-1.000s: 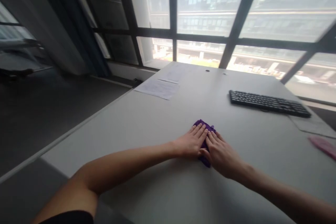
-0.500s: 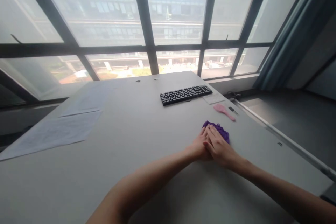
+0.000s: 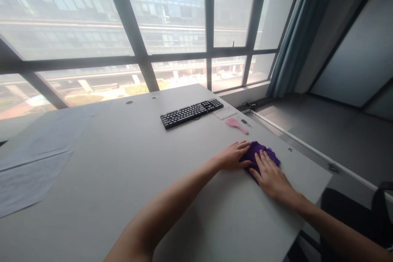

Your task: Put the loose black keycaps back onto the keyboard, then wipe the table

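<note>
A crumpled purple cloth (image 3: 252, 153) lies on the white table (image 3: 129, 188) near its right edge. My left hand (image 3: 235, 156) rests at the cloth's left side, fingers stretched out and fingertips touching it. On the cloth's near part lies my right hand (image 3: 272, 176), flat with its fingers extended and thumb apart. Neither hand grips the cloth; both are open, side by side with purple fabric showing between them. Part of the cloth is hidden under the fingers.
Beyond the cloth are a pink hairbrush (image 3: 237, 125), a small dark-handled item (image 3: 245, 121), a clear flat packet (image 3: 225, 113) and a black keyboard (image 3: 192, 113). Paper sheets (image 3: 30, 176) lie at left. A dark chair (image 3: 346, 217) stands at the right, windows behind.
My hands, stacked before, have separated: the right slid off the left onto the cloth's right part. More of the cloth shows now. The view has turned to the right.
</note>
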`<state>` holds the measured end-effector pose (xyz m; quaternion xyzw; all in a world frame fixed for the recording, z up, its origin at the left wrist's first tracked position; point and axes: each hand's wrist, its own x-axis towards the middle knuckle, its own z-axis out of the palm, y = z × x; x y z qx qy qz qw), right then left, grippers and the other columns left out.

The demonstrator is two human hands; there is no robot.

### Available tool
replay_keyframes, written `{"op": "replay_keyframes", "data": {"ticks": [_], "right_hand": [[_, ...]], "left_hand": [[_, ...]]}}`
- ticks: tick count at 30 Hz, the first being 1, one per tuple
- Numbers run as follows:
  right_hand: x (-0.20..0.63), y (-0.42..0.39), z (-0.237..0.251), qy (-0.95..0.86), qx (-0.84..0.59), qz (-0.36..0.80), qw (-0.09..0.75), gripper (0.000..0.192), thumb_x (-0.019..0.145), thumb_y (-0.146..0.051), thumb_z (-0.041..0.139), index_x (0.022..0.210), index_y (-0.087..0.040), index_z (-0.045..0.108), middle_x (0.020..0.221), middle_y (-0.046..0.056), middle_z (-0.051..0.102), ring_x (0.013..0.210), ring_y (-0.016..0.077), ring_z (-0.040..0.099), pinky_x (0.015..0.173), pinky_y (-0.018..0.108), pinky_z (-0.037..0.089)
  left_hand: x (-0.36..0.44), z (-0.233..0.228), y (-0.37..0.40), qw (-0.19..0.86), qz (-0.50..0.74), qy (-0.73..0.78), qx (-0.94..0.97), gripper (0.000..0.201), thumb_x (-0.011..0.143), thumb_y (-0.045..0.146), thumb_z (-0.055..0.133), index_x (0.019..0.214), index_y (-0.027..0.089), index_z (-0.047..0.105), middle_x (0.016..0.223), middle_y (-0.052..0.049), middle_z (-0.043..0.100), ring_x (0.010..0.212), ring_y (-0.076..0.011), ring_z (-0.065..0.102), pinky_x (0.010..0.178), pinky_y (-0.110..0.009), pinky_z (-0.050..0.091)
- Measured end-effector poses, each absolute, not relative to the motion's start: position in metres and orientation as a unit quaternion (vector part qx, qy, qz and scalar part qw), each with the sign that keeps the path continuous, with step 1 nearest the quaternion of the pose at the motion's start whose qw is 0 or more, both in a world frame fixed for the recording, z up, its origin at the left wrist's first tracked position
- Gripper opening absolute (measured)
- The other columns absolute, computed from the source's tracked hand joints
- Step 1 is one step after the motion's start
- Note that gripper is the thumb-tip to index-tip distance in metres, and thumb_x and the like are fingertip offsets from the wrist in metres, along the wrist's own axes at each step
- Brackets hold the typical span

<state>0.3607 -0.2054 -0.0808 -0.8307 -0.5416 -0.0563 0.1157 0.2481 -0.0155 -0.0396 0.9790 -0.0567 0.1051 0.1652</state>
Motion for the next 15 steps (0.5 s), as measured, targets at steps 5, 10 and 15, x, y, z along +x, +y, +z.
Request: {"op": "replay_keyframes", "data": {"ticks": [5,10,15], "right_hand": [[0.411,-0.185,-0.08,-0.486,-0.871,-0.017,0.073,0.078,0.099,-0.052,0.036,0.152,0.005,0.036,0.16,0.026,0.029,0.152,0.0356,0.021,0.123,0.046,0.022],[0.447,-0.153,-0.065,-0.437,-0.893,-0.02,0.105,0.081,0.097,-0.052,0.037,0.15,0.009,0.034,0.158,0.032,0.029,0.15,0.0409,0.024,0.12,0.053,0.025],[0.381,-0.118,-0.04,-0.602,-0.76,-0.067,0.236,0.07,0.101,-0.05,0.033,0.155,-0.006,0.033,0.161,0.021,0.031,0.152,0.0304,0.023,0.122,0.049,0.026]], "left_hand": [[0.202,-0.024,0.005,0.149,0.099,0.016,0.984,0.071,0.101,0.054,0.04,0.157,0.012,0.029,0.163,-0.015,0.028,0.155,-0.0244,0.016,0.127,-0.042,0.016],[0.128,-0.015,0.027,0.149,0.05,0.139,0.978,0.076,0.1,0.064,0.029,0.157,0.014,0.029,0.164,-0.014,0.024,0.155,-0.0276,0.014,0.126,-0.046,0.016],[0.058,-0.033,0.043,0.134,0.018,0.254,0.958,0.079,0.1,0.066,0.027,0.159,0.014,0.024,0.165,-0.014,0.02,0.155,-0.0293,0.012,0.125,-0.049,0.014]]}}
